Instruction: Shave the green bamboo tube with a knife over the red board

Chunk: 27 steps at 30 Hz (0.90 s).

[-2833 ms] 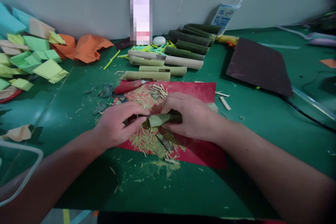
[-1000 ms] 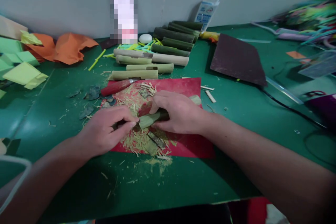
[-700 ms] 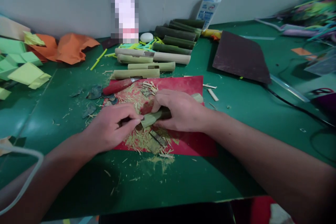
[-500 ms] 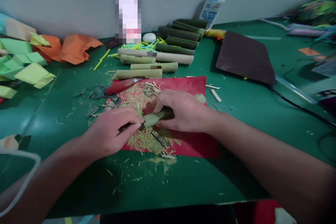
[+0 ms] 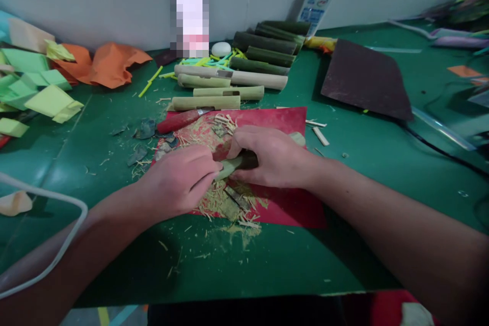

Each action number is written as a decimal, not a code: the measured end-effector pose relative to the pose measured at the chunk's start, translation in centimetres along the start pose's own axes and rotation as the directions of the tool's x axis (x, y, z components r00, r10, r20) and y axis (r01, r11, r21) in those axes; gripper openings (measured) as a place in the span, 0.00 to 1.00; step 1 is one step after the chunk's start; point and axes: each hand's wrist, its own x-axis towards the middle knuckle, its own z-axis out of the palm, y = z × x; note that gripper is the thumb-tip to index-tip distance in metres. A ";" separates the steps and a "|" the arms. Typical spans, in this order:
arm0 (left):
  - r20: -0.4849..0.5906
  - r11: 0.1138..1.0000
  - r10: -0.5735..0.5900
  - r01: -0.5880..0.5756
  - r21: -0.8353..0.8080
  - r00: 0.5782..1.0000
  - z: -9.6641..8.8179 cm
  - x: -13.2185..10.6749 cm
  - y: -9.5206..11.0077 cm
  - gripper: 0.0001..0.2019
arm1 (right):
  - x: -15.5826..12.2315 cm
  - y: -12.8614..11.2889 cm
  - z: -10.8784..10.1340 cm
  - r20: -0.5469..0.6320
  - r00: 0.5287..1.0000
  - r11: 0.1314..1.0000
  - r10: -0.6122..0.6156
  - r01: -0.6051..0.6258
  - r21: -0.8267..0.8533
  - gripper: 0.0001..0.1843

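My right hand point(image 5: 267, 158) is wrapped round a short bamboo tube point(image 5: 228, 168), pale green at its left end and dark where the fingers shade it. At that left end my left hand point(image 5: 181, 178) is closed, its thumb and fingertips pinching the tube's edge. Anything else inside the left fingers is hidden. Both hands are over a red sheet point(image 5: 284, 209) strewn with bamboo shavings point(image 5: 217, 201) and dust. A red-handled knife point(image 5: 181, 121) lies at the sheet's upper left, its blade partly out of sight.
Behind the sheet lie several pale bamboo tubes point(image 5: 206, 103) and dark green ones point(image 5: 263, 43). A dark brown board point(image 5: 364, 81) is at right, folded paper pieces point(image 5: 49, 99) and orange paper point(image 5: 110, 63) at left. A drink carton point(image 5: 315, 10) leans on the wall. A white cable crosses my left forearm.
My left hand has turned and moved slightly right, its fingers closer over the tube's end. My right hand keeps its hold. The whole view has shifted a little.
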 end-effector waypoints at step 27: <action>-0.011 0.999 -0.037 0.037 -0.006 0.999 0.1 -0.3 0.4 0.11 | 0.1 0.1 0.0 0.022 1.000 1.000 0.008 -0.007 -0.017 0.10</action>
